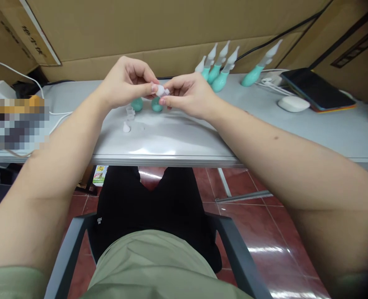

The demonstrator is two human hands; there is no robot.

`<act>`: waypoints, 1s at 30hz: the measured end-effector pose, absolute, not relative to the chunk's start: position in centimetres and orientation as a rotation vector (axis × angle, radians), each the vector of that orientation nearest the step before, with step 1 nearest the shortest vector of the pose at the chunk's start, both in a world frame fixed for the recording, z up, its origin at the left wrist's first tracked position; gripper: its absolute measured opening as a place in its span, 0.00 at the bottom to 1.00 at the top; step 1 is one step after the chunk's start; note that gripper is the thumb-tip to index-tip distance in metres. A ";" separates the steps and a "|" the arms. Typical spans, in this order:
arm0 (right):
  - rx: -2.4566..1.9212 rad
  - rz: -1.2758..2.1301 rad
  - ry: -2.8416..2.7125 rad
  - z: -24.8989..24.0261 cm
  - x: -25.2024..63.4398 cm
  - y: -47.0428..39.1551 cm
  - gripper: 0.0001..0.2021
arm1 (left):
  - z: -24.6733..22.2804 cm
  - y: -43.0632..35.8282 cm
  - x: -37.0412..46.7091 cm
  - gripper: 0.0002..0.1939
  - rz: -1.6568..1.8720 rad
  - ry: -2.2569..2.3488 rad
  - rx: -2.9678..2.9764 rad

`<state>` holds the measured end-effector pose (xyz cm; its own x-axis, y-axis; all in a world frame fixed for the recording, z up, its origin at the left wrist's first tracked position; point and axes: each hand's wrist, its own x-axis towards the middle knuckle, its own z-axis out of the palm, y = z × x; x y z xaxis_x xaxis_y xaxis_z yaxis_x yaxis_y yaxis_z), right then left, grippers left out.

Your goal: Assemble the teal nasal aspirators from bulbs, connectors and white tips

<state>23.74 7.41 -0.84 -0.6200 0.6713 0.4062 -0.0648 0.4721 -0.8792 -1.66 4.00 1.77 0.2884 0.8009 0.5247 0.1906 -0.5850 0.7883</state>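
White piece point(160, 91): one, in two hands point(127, 82) point(192, 96).

Head-worn view, single camera, facing forward and down.
Shot from close above the lap point(152, 203), across grey tabletop point(184, 143) to cardboard point(146, 33) on far side; floor point(261, 234) below near edge.
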 end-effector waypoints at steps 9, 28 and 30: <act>-0.445 1.355 -1.837 -1.1 23.6 6.8 0.12 | 1.2 3.9 -1.8 0.15 1.366 0.879 1.752; -0.700 1.216 -2.018 -0.6 24.6 6.6 0.21 | 4.5 -0.5 -1.8 0.16 0.945 1.050 1.960; -0.752 1.182 -2.058 -0.6 24.6 6.5 0.18 | 4.7 -0.6 -1.8 0.14 0.844 1.053 1.993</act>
